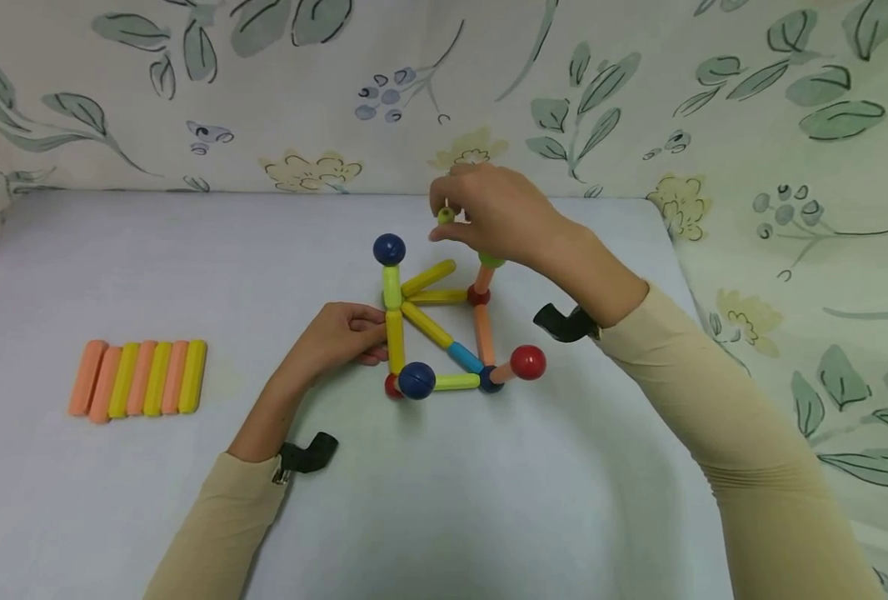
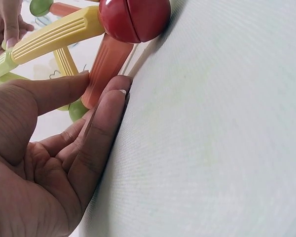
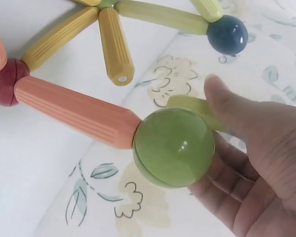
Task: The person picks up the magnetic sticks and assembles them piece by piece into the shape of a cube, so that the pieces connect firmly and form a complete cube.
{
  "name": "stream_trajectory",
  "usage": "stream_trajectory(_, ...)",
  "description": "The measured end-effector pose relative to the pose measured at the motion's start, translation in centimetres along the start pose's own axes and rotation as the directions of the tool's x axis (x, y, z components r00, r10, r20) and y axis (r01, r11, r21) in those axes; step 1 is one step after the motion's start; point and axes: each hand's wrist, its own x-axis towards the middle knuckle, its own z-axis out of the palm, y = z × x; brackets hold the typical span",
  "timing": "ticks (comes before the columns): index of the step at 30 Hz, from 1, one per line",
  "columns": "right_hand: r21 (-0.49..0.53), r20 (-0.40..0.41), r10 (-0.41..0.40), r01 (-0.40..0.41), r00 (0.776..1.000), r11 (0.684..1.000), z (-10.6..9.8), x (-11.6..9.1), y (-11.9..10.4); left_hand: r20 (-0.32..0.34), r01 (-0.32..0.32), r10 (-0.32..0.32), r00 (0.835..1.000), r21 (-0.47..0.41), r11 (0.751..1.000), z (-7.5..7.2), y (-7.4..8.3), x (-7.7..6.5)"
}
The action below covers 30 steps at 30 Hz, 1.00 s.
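Observation:
A frame of magnetic building rods and balls stands mid-table. My left hand (image 1: 342, 337) is at its left side. In the left wrist view, my thumb and fingers pinch an orange rod (image 2: 106, 66) between a red ball (image 2: 135, 19) and a green ball (image 2: 77, 109). Over the frame's far right corner, my right hand (image 1: 500, 208) grips a light green rod (image 3: 192, 107), which meets a larger green ball (image 3: 175, 148) on top of an upright orange rod (image 3: 79, 111). A yellow rod (image 3: 117, 49) has one free end, pointing towards this corner.
Orange and yellow rods (image 1: 138, 379) lie side by side in a row at the left. Blue balls (image 1: 389, 249) and a red ball (image 1: 528, 362) top other uprights. Flowered cloth (image 1: 414, 50) rises behind the white table (image 1: 451, 517).

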Motion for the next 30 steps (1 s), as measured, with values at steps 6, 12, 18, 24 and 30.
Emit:
stream_trajectory(6,-0.009,0.043,0.020,-0.020,0.999,1.000,0.0,-0.4,-0.1,0.000,0.000,0.000,1.000,0.004,1.000,0.1,0.1,0.2)
stream_trajectory(12,-0.127,0.148,0.052,-0.033,0.988,0.991,0.0,-0.8,-0.4,-0.001,0.007,-0.007,1.000,0.004,1.000,0.1,0.2,0.2)
stream_trajectory(18,-0.166,0.183,0.082,-0.051,0.980,0.985,0.4,-1.0,-0.4,0.000,0.016,-0.016,1.000,0.006,1.000,0.2,0.1,0.1)
stream_trajectory(24,-0.159,0.243,0.120,-0.083,0.963,0.984,0.9,-1.3,-0.3,0.013,0.015,-0.015,1.000,0.001,1.000,0.4,-0.3,0.1)
stream_trajectory(30,-0.139,0.256,0.121,-0.087,0.959,0.986,1.0,-0.8,-0.1,-0.001,0.004,-0.004,1.000,0.011,1.000,0.1,-0.1,0.0)
